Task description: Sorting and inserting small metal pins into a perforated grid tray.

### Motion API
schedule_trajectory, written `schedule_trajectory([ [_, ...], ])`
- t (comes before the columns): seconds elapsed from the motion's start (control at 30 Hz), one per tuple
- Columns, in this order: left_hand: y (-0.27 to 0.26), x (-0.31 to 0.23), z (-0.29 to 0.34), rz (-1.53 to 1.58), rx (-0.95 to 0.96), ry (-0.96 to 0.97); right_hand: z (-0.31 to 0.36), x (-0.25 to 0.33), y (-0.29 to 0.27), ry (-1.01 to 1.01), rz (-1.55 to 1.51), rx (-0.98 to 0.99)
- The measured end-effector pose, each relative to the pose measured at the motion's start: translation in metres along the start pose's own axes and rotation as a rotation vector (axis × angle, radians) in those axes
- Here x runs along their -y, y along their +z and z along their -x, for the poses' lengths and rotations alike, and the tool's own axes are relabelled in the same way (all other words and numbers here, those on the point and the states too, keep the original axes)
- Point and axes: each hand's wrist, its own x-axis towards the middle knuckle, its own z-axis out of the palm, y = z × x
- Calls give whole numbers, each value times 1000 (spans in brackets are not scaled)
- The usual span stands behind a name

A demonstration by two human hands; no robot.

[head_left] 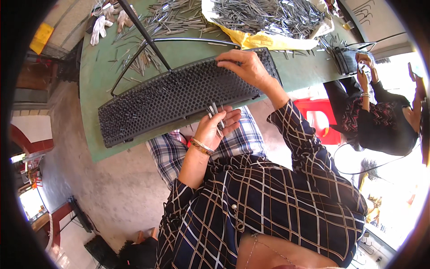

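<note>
A long black perforated panel (179,96) lies tilted along the near edge of the green table, its rows of holes facing me. Dark upright pieces fill many holes, most densely at its left end and along the far edge. My left hand (215,124), palm up below the panel's near edge, holds a small bundle of thin grey metal strips (214,110) under the thumb. Over the panel's far edge, right of its middle, my right hand (246,67) has thumb and fingertips drawn together; whatever they hold is too small to make out.
Loose metal strips (268,18) are heaped on a yellow-edged sack (277,41) across the green table (92,130). A black metal frame (145,33) rises behind the panel. White gloves (99,30) lie far left. At right, another person (380,107) works near a red chair (313,107).
</note>
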Motion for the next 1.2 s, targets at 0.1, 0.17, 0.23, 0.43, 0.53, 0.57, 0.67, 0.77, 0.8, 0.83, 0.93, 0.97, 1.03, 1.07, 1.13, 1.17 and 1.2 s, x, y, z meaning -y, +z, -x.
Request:
schedule_trajectory([
  [0.1,1,2,2,0,2,2,-2,3,-2,-18,35,14],
  [0.17,2,1,2,-6,6,2,-2,3,-2,-20,48,8],
  [0.23,1,1,2,-4,9,5,-2,2,-3,-21,60,5],
  [0.43,1,0,2,-12,8,6,2,0,0,120,-100,-3],
  [0.53,-1,1,1,-5,17,4,2,1,-3,118,-103,-10],
  [0.57,-2,2,0,2,19,1,2,1,-4,129,-102,12],
  [0.67,-2,1,-1,7,23,-2,1,1,-6,148,-114,48],
  [0.77,1,-1,0,7,24,-2,1,1,-4,146,-129,67],
  [0.8,1,-1,0,7,24,0,1,1,-3,138,-130,68],
  [0.83,0,-2,-1,7,23,1,0,2,-3,136,-129,68],
  [0.93,1,-2,0,2,16,1,-2,4,-4,110,-76,63],
  [0.97,1,-2,1,-2,8,-4,-2,3,-5,42,-52,64],
  [1.03,0,-1,-1,3,17,-1,-4,4,-9,-31,-30,67],
  [1.07,0,-1,-1,9,32,-3,-5,5,-12,-32,-20,99],
  [1.13,0,-1,0,4,34,4,-6,5,-12,-33,-9,130],
  [1.17,0,-1,0,0,30,7,-6,1,-10,-45,0,152],
  [1.2,0,0,0,-4,27,8,-6,-2,-9,-57,9,175],
])
